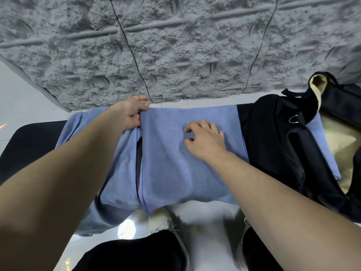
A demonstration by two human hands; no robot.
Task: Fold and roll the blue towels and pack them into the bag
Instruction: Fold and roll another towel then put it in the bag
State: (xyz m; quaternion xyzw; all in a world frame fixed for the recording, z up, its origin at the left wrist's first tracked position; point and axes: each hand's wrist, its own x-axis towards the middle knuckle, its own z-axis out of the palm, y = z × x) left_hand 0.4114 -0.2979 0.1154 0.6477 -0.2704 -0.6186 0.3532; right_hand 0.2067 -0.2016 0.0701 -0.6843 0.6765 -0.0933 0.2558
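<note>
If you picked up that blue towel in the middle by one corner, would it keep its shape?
Probably not. The blue towel sags over the front edge and wrinkles near the right hand, so it likely flops. The left hand pinches its corner easily; it seems light.

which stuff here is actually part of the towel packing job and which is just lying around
Part of the job:
- middle blue towel, under the right hand
- left blue towel, by the left hand
- black bag

Just there:
- grey textured wall panel
- shoes

Black bag (277,145) close right of towel (175,163)
</note>
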